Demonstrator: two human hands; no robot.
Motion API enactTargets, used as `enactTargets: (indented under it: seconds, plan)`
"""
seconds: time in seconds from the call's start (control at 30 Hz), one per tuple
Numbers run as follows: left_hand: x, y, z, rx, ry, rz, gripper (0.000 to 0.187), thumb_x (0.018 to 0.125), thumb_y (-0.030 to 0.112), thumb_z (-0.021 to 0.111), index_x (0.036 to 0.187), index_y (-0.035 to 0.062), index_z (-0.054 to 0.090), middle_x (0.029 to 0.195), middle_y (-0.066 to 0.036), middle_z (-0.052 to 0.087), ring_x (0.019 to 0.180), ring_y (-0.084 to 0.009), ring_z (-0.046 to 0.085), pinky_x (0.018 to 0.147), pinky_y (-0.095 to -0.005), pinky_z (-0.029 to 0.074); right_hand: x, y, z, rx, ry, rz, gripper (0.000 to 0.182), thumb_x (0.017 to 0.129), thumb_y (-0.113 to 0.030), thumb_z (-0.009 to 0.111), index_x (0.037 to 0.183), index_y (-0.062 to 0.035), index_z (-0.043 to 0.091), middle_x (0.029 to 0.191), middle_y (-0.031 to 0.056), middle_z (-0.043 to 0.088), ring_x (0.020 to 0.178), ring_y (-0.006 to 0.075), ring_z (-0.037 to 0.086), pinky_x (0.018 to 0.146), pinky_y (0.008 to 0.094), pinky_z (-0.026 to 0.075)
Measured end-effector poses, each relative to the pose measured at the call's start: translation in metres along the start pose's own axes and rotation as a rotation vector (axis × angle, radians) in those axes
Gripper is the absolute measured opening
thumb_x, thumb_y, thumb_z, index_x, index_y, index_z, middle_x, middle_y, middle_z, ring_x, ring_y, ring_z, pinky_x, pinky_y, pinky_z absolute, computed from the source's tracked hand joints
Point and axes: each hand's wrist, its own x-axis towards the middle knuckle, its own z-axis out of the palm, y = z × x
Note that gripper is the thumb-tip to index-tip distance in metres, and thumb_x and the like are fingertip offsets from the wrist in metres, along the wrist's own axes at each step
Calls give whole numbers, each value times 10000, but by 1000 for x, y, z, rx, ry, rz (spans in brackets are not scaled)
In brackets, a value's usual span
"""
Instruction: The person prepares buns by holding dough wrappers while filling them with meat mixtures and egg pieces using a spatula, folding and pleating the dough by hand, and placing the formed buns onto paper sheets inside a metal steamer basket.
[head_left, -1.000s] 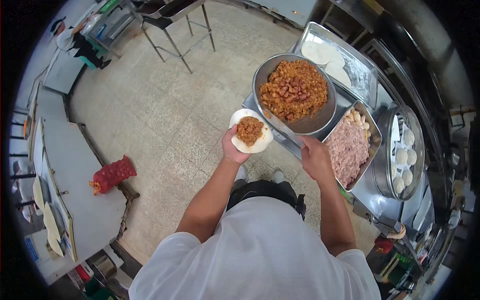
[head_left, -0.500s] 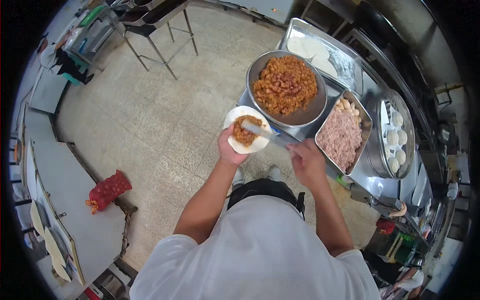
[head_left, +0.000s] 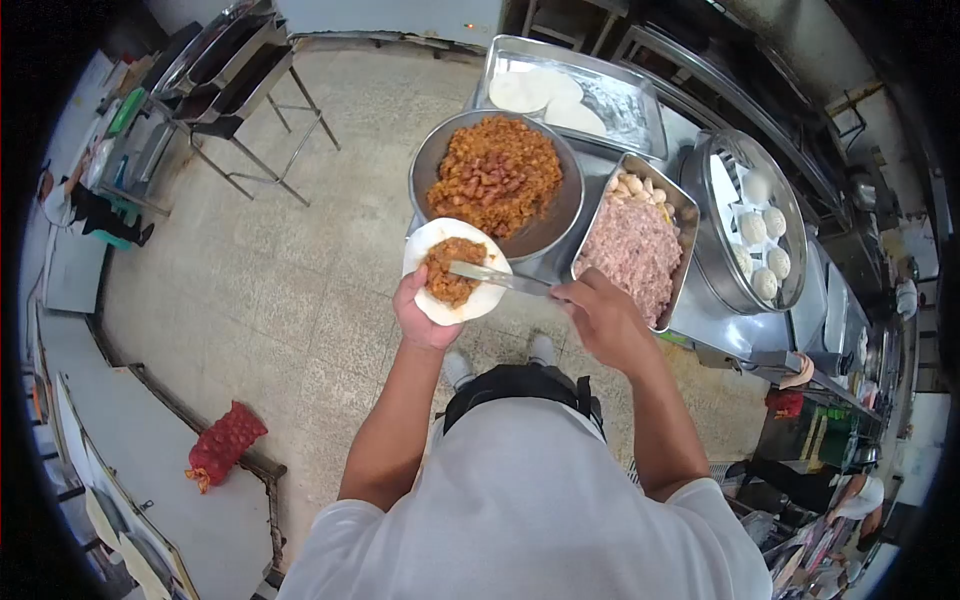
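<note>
On my left hand [head_left: 424,318] rests a round white dough wrapper [head_left: 485,297], its edge held by the thumb. Brown-orange chopped filling [head_left: 452,288] is heaped in the middle of the dough. My right hand [head_left: 608,322] is closed round the handle of a flat metal spatula [head_left: 505,279], whose blade lies against the filling. Just beyond the dough stands a large steel bowl [head_left: 419,165] with more of this filling [head_left: 495,180]. Close to my right hand is a steel pan [head_left: 688,215] of pinkish minced meat [head_left: 632,245] with pale, rounded pieces at its far end.
A metal tray [head_left: 640,120] at the back of the worktable holds several flat dough rounds [head_left: 535,92]. To the right, a round steamer [head_left: 725,265] contains several white buns [head_left: 765,285]. A red mesh sack [head_left: 228,440] lies at lower left; a metal rack [head_left: 240,110] stands at upper left.
The view has turned, so the table and its containers appear further left. The spatula's blade has shifted slightly over the filling. Both hands keep their holds.
</note>
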Motion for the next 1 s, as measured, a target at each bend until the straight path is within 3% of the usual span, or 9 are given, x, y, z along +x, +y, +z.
enactTargets:
  seconds: [0.07,0.13,0.2,0.3,0.43,0.5,0.63,0.83,1.0]
  plan:
    - [-1,-7,6,35,5,21,687,869,328,627,1451,25,421,1449,-214,488,1339,-392,473,1126,-577,370,-10,8,-29,-7,35,106,314,811,57,580,1091,-59,661,974,156,613,984,360,613,816,435,500]
    - [-1,-11,10,-115,-80,-50,704,870,337,626,1467,37,405,1467,-214,467,1356,-398,453,1135,-593,352,-21,52,-52,-167,140,120,307,827,50,532,1088,-54,654,1028,187,633,974,384,627,814,462,503]
    - [-1,-21,12,-88,-71,-62,707,870,341,627,1469,40,404,1472,-214,462,1357,-402,451,1135,-600,348,-28,89,-75,-301,188,365,282,846,8,493,1070,-48,654,1045,212,652,945,412,646,801,490,514]
    - [1,-43,12,-92,-73,-108,712,869,336,634,1471,37,401,1474,-215,459,1347,-408,461,1124,-610,357,-34,156,-92,-481,217,487,277,851,-35,493,1069,-48,663,994,216,667,881,432,656,772,511,524]
    - [-1,-75,18,-99,-46,-146,703,871,311,639,1467,23,401,1450,-220,484,1325,-406,486,1110,-606,377,-37,215,-84,-574,199,420,257,847,-100,514,1055,-70,662,920,196,674,772,417,676,679,507,551]
    - [-3,-87,20,-105,-38,-153,697,870,295,638,1461,9,404,1446,-223,487,1320,-403,493,1109,-602,381,-32,215,-77,-466,127,292,239,846,-101,519,1018,-76,683,954,192,685,779,405,680,682,503,553]
    - [-6,-100,21,-69,-21,-171,699,865,276,642,1455,-12,402,1440,-229,490,1315,-399,499,1108,-595,386,-37,223,-60,-340,75,242,318,807,-48,542,1085,-72,695,953,185,688,849,405,660,759,501,532]
    - [-4,-99,20,-85,-27,-196,696,864,270,642,1450,-22,403,1436,-241,489,1313,-410,497,1110,-591,386,-37,200,-57,-306,-74,230,321,796,-64,561,1076,-97,715,933,153,698,874,372,677,769,482,543]
    - [-3,-87,21,-62,-23,-240,708,865,277,634,1458,-21,389,1445,-246,477,1324,-417,485,1120,-593,371,-48,204,-51,-227,-54,187,315,772,-46,567,1039,-81,730,970,149,711,877,368,677,766,466,546]
